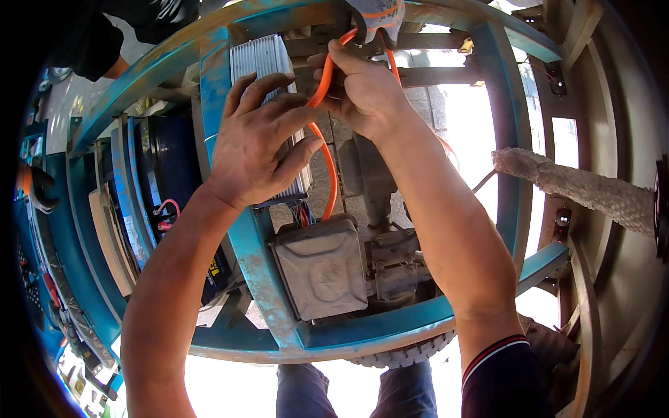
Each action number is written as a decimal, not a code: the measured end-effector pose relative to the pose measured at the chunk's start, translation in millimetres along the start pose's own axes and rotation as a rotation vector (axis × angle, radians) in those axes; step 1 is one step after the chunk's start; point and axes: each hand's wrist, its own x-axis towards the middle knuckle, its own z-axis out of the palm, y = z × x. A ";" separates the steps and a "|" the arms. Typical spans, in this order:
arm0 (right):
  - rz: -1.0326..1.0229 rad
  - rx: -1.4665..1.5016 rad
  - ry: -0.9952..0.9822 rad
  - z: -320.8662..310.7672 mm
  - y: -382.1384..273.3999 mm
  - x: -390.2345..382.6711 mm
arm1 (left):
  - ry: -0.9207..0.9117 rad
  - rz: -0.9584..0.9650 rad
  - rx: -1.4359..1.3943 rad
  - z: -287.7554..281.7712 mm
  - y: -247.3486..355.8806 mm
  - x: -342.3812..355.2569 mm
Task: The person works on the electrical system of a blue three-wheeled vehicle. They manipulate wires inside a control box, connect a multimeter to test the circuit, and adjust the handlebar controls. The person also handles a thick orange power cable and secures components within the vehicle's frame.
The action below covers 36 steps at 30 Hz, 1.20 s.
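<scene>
An orange cable (329,174) rises from beside a grey metal box (320,268), bends past my hands and loops up at the top of the view. My right hand (369,94) pinches it near the loop, thumb on top and the other fingers partly hidden. My left hand (261,143) is spread beside it, the index fingertip crossing the cable and the thumb apart. Below that hand lies a silver finned block (261,59), partly covered. Another person's grey gloved hand (380,14) is at the loop's far end.
A blue steel frame (254,258) surrounds the opening, with mechanical parts (394,265) below. A dark battery (171,157) sits left. From the right juts a wrapped bar (571,177). A tire (404,352) shows near my legs. Another gloved hand (42,188) is far left.
</scene>
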 end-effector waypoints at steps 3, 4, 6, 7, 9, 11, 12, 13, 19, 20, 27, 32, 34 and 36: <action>-0.092 -0.065 -0.030 1.9 2.3 -3.4 | 0.009 0.001 0.026 1.9 2.2 1.1; -0.124 -0.088 -0.047 3.6 3.9 -5.1 | 0.019 -0.004 0.034 2.2 3.1 1.5; -0.216 -0.071 -0.073 0.7 11.1 -5.4 | 0.026 -0.010 0.029 4.3 5.1 3.6; -0.240 -0.052 -0.082 0.7 14.9 -5.2 | 0.028 -0.014 0.023 4.1 5.5 4.2; -0.272 -0.022 -0.106 0.4 20.5 -5.9 | 0.041 -0.015 0.032 3.3 6.9 5.2; -0.266 0.075 -0.114 -6.5 23.3 -6.3 | 0.026 -0.011 0.032 4.1 6.1 4.1; -0.262 0.125 -0.120 -10.9 25.7 -6.2 | 0.017 -0.010 0.034 4.0 5.8 3.1; -0.232 0.124 -0.081 -20.5 28.1 -7.0 | 0.015 -0.012 0.033 4.0 6.8 3.0; -0.230 -0.055 0.389 -106.9 42.0 -7.2 | 0.030 -0.003 0.018 2.5 5.0 2.3; -0.252 -0.045 0.394 -126.7 39.2 -5.4 | 0.035 0.001 0.015 2.9 5.9 4.6; -0.450 -1.352 0.455 -127.5 58.7 0.6 | 0.102 0.022 0.026 7.0 3.7 4.0; -0.368 -1.741 0.598 -137.2 11.2 4.7 | 0.100 0.027 0.038 8.7 0.4 -0.8; -0.294 -1.783 0.709 -141.3 -11.0 4.8 | 0.067 0.023 0.025 7.4 -1.2 -2.4; -0.383 -1.782 0.852 -159.6 -29.4 4.6 | 0.077 0.038 0.005 9.3 -0.1 1.2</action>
